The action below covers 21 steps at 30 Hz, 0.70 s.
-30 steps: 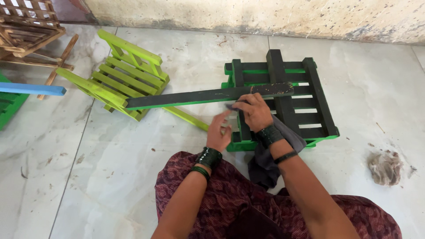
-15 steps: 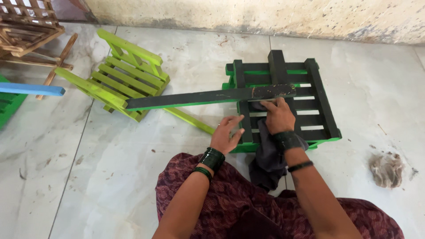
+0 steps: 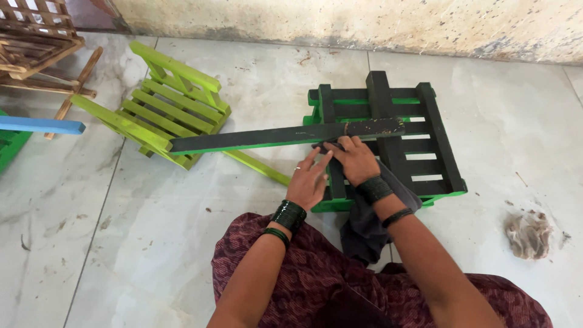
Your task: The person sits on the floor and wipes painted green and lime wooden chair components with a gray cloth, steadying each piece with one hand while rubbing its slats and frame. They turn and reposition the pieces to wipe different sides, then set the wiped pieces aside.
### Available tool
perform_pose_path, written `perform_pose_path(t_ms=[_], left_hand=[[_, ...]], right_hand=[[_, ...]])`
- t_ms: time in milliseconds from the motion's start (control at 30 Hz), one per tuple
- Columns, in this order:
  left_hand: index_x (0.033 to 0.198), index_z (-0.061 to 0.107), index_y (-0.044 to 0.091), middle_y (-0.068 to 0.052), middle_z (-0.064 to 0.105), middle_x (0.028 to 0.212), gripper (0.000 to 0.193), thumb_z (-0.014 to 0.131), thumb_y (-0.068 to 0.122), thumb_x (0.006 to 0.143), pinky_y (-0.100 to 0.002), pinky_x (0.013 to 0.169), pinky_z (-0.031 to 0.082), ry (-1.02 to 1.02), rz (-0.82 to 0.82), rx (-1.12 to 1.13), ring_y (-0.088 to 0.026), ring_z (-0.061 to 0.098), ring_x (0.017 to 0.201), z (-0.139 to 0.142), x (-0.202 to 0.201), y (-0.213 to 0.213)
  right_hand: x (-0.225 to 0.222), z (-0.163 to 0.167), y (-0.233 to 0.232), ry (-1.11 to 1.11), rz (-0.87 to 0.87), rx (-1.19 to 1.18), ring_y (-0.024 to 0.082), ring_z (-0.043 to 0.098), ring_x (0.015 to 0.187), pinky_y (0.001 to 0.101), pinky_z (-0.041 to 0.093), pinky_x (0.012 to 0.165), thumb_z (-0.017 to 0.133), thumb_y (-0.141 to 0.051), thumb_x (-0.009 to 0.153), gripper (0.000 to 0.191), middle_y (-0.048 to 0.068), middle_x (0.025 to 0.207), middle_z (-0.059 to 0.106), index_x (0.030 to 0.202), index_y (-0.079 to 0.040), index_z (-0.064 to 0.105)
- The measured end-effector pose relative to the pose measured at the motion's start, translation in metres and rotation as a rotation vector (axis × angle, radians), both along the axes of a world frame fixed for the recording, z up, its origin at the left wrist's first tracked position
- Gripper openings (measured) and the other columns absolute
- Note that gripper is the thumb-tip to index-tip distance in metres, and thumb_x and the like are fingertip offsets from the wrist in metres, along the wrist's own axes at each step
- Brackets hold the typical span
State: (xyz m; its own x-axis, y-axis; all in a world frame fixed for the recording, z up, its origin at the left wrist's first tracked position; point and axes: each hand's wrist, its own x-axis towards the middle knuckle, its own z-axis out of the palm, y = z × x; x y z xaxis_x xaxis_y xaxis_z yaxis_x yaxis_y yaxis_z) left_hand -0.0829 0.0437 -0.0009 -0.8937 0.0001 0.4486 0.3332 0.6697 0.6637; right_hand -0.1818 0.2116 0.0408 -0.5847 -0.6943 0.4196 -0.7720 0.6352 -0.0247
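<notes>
While the big pale tile floor (image 3: 182,255) spreads under everything, a dark green slatted frame (image 3: 425,146) lies flat on it, just in front of the person's knees. Its slats run left to right and its thick bars run away toward the wall (image 3: 364,24).

A long dark plank (image 3: 273,136) with a bright green edge lies across the frame. Its long side runs left to right, tipped up a little at the right. Its right end rests on the dark frame, and its left end reaches over to a light green slatted frame (image 3: 170,109) that sits tilted on the floor, well to the left.

A dark cloth (image 3: 364,228) hangs down from under the right hand to the person's lap.

The right hand (image 3: 358,159) lies palm down on the dark frame, touching the lower edge of the plank. Its fingers are bent and press on the cloth there. The arm comes up from the lower right, with a wide dark band on the wrist.

The left hand (image 3: 308,182) is flat and open, fingers straight and pointing up toward the plank. It holds nothing. Its fingertips are just beside the right hand.

A blue stick (image 3: 39,125) lies at the far left. A small grey rag ball (image 3: 527,234) sits on the floor at the right.
</notes>
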Motion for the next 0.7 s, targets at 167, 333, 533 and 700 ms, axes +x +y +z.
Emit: perform_pose_path(t_ms=[167, 333, 533, 700], left_hand=[[0.157, 0.043, 0.028, -0.021, 0.055, 0.146, 0.064, 0.058, 0.051, 0.099, -0.050, 0.096, 0.054, -0.281, -0.133, 0.054, -0.044, 0.063, 0.118, 0.001, 0.008, 0.001], [0.159, 0.040, 0.032, -0.021, 0.066, 0.133, 0.070, 0.059, 0.056, 0.097, -0.050, 0.092, 0.055, -0.337, -0.146, 0.049, -0.043, 0.066, 0.113, 0.007, 0.010, -0.001], [0.158, 0.041, 0.028, -0.021, 0.068, 0.132, 0.070, 0.061, 0.055, 0.097, -0.050, 0.092, 0.055, -0.295, -0.162, 0.103, -0.042, 0.067, 0.114, 0.002, 0.008, 0.000], [0.158, 0.040, 0.016, -0.023, 0.067, 0.131, 0.077, 0.065, 0.054, 0.097, -0.051, 0.089, 0.055, -0.237, -0.147, 0.115, -0.042, 0.068, 0.113, -0.009, 0.005, 0.004]], right_hand=[[0.004, 0.004, 0.019, -0.038, -0.138, 0.054, 0.031, 0.060, 0.102, 0.0427, 0.055, 0.084, 0.061, -0.006, 0.081, 0.057, 0.007, 0.115, 0.059, 0.133, -0.026, 0.072], [0.010, 0.010, 0.028, -0.094, -0.424, 0.035, 0.029, 0.061, 0.110, 0.0427, 0.056, 0.085, 0.064, -0.006, 0.089, 0.037, 0.006, 0.113, 0.059, 0.120, -0.023, 0.074], [0.015, 0.000, 0.016, -0.051, -0.078, -0.213, 0.032, 0.059, 0.119, 0.0435, 0.055, 0.097, 0.062, -0.001, 0.083, 0.047, 0.009, 0.124, 0.062, 0.125, -0.018, 0.074], [0.011, -0.016, -0.013, -0.204, -0.169, -0.156, 0.033, 0.057, 0.121, 0.0436, 0.052, 0.099, 0.067, -0.006, 0.081, 0.041, 0.008, 0.127, 0.064, 0.121, -0.014, 0.072]])
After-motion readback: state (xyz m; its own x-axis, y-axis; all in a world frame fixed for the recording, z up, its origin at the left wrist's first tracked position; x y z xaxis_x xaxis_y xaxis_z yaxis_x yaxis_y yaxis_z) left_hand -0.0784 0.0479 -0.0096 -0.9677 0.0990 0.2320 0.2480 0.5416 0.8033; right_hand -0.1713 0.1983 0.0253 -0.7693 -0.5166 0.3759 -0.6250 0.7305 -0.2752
